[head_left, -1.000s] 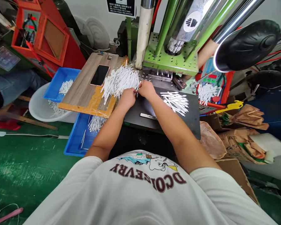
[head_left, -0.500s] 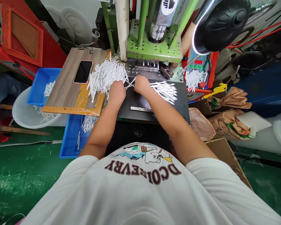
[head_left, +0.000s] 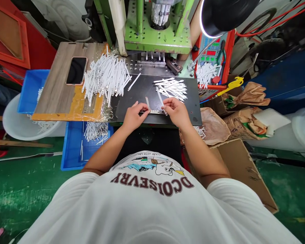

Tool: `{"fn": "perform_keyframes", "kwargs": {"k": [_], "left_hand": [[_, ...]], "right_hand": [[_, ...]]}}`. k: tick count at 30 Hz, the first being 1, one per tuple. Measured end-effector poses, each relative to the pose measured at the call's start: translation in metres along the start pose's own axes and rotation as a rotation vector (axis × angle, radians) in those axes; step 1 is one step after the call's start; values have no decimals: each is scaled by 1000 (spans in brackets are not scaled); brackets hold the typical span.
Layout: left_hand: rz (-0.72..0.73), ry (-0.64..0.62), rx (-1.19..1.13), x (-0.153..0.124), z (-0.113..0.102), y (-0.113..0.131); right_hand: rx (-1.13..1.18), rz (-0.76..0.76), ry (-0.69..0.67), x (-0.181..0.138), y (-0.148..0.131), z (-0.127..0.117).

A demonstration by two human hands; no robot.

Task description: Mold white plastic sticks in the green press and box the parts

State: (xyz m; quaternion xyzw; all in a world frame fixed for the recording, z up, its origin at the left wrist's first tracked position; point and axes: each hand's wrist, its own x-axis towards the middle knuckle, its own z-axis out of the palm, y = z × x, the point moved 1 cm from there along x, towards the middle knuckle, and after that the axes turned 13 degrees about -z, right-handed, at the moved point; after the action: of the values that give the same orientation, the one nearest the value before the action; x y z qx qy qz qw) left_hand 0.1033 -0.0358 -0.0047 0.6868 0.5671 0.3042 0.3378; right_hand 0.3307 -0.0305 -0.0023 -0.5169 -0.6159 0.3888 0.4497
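Note:
Thumb and forefinger of my left hand (head_left: 135, 116) pinch a short white strip (head_left: 147, 101), which points up and away. My right hand (head_left: 177, 112) pinches another white strip (head_left: 159, 96), slanting up to the left. Both hands are at a narrow slotted metal bar (head_left: 156, 112) on the black plate (head_left: 139, 96); the fingers hide its ends. Beyond my right hand lies a small pile of white strips (head_left: 173, 88). One loose strip (head_left: 134, 82) rests between it and the larger strip heap (head_left: 105, 76) at the left.
A green press (head_left: 157, 42) stands behind the plate. On the left, a phone (head_left: 76, 71) lies on a wooden board (head_left: 54, 74), with a blue tray (head_left: 75, 149) below. A black lamp (head_left: 226, 17) and a red control box (head_left: 226, 67) are at the right.
My hands have come back toward me from the far side of the plate and spread apart, down to the metal bar. The view has shifted slightly.

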Motion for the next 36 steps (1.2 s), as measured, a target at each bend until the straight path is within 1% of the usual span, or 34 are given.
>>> {"fn": "perform_keyframes", "kwargs": {"k": [3,5,7,10,12,16,19,21,24,27,29,31,32,34,36], "left_hand": [[3,42,42,-2,5,-3],[-3,72,25,-3,5,-6],[21,90,28,-4,6,-8],[103,124,119,-5,11,-11],[157,162,181,-8,15,-13],[209,217,241,-14,22,-13],[195,215,258,-16,23,-12],[183,199,262,-15,23,-13],[182,166,260,-14,23,-16],[175,126,266,-12,21,-19],[152,114,272,-10,17,-20],[115,108,266,-7,9,-22],[99,98,254,-5,3,-23],[79,65,216,-1,-13,-27],[63,72,187,4,-34,-34]], "right_hand": [[176,36,127,-5,11,-1],[255,32,174,-5,14,-1],[302,-9,194,-5,15,1],[270,-131,210,-8,14,7],[151,-246,202,-11,13,10],[-188,-512,116,-13,13,8],[-368,-637,27,-12,16,5],[-439,-714,-46,-12,19,6],[-480,-808,-152,-16,17,7],[-486,-796,-207,-15,9,-1],[-468,-767,-217,-3,1,-8],[-463,-728,-229,23,-7,-9],[-470,-702,-254,41,-11,-4],[-500,-646,-359,81,-18,17],[-552,-587,-498,119,-24,50]]}}
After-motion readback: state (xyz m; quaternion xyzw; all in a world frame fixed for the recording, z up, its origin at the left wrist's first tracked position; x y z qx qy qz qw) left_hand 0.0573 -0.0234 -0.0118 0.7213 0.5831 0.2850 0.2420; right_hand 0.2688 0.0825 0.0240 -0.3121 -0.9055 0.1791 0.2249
